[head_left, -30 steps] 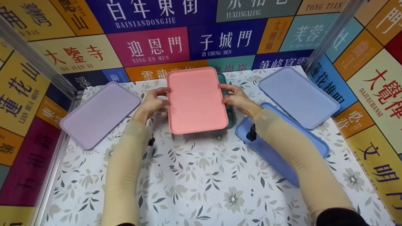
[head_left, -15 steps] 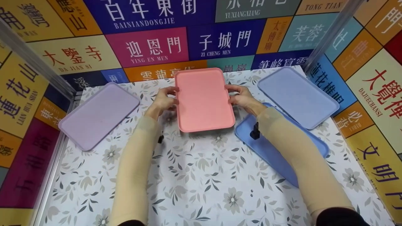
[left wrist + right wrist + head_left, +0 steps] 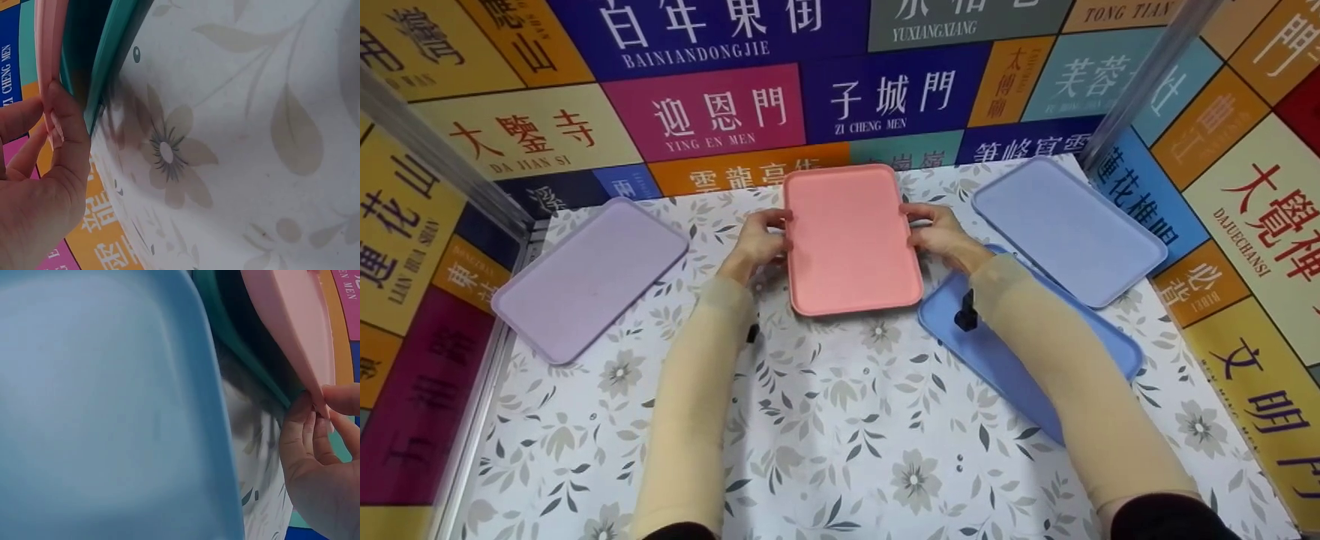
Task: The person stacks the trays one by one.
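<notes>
A pink rectangular tray (image 3: 851,240) with a raised rim is held between both hands at the back middle of the table. My left hand (image 3: 759,241) pinches its left edge, and my right hand (image 3: 946,234) pinches the right edge. Beneath it, in the left wrist view, shows the rim of a dark green tray (image 3: 109,50), with a gap between the two. The right wrist view has the green tray (image 3: 247,360) below the pink tray (image 3: 292,320) as well. From the head view the green tray is hidden under the pink one.
A lilac tray (image 3: 592,281) lies at the left of the flower-patterned tablecloth (image 3: 825,420). On the right, a pale blue tray (image 3: 1069,229) overlaps a longer blue tray (image 3: 997,360), which my right forearm partly covers. Printed panels (image 3: 701,112) wall in the back and sides.
Both hands have carried the pink tray a little to the right, over the green tray. The green tray, which stuck out on the right a second ago, is now covered in the head view.
</notes>
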